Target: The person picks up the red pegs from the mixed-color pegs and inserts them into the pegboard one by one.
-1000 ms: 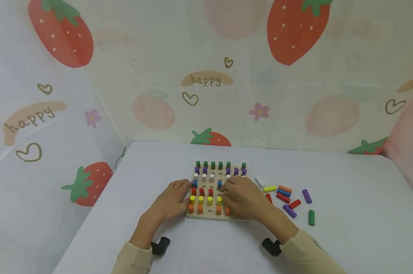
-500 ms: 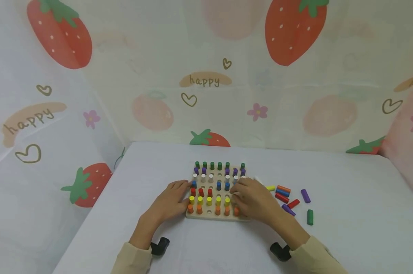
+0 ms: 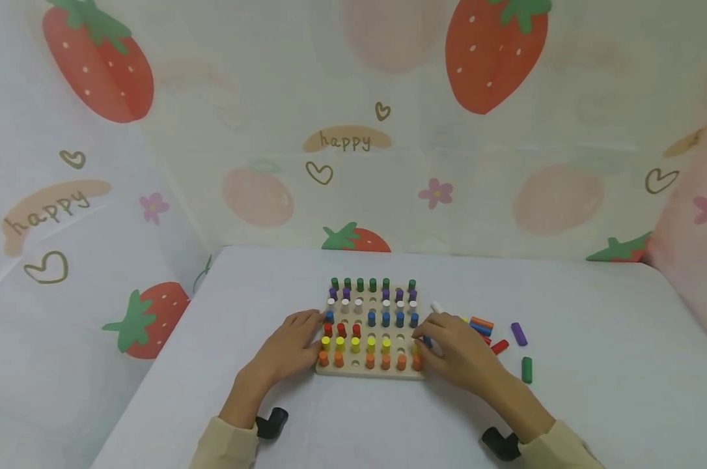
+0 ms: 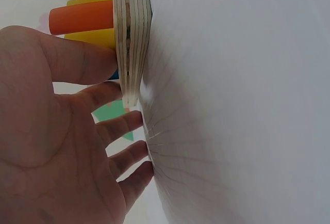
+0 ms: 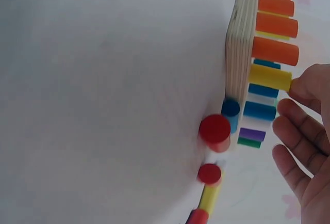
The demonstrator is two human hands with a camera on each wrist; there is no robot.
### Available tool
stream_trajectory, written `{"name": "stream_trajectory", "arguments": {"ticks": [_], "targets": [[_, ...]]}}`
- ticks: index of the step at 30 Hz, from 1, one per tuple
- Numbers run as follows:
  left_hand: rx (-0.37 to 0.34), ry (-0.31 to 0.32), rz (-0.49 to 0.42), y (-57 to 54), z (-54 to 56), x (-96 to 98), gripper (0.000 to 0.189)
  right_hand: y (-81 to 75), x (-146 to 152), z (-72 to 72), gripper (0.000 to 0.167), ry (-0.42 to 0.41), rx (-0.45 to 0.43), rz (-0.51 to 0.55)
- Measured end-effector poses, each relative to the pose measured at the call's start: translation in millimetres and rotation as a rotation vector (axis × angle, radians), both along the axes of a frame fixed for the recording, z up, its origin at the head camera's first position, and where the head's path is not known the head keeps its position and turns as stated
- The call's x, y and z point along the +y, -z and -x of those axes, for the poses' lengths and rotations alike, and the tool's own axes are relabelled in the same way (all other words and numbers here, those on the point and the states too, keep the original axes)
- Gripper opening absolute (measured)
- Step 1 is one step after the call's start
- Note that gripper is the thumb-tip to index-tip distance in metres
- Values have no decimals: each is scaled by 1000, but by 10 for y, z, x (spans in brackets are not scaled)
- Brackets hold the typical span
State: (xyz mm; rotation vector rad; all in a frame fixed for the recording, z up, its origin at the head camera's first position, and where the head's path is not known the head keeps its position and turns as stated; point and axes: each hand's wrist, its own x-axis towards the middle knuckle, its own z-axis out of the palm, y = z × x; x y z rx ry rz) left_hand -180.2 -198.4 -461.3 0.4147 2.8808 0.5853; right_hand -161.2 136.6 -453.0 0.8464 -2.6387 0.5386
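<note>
A wooden pegboard (image 3: 365, 374) lies on the white table, with rows of green, purple, white, blue, red, yellow and orange pegs standing in it. Several holes show between pegs. My left hand (image 3: 291, 345) rests at the board's left edge; its thumb (image 4: 85, 61) touches the side, and its other fingertips reach down to the table. My right hand (image 3: 461, 352) is at the right edge. Its thumb touches the end of a yellow peg (image 5: 270, 77), while its other fingers are apart from the pegs. A loose blue peg (image 5: 230, 109) lies beside the board, under this hand.
Right of the board lie loose pegs: a white peg (image 3: 436, 307), an orange peg (image 3: 482, 322), a red peg (image 3: 500, 347), a purple peg (image 3: 519, 334) and a green peg (image 3: 526, 370). A strawberry-print curtain (image 3: 353, 195) hangs behind the table.
My right hand has moved right across the board to its right edge, uncovering blue, white and yellow pegs. The left hand stays at the left edge. The view has shifted slightly.
</note>
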Motion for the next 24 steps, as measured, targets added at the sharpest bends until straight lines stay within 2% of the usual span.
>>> {"name": "stream_trajectory", "arguments": {"ticks": [10, 18, 24], "targets": [[-1, -2, -9, 7, -13, 23, 62, 19, 170, -119, 13, 51, -38, -27], [4, -7, -1, 25, 7, 35, 62, 43, 321, -212, 14, 81, 15, -40], [12, -11, -2, 46, 13, 28, 64, 47, 381, -277, 13, 122, -40, -87]]}}
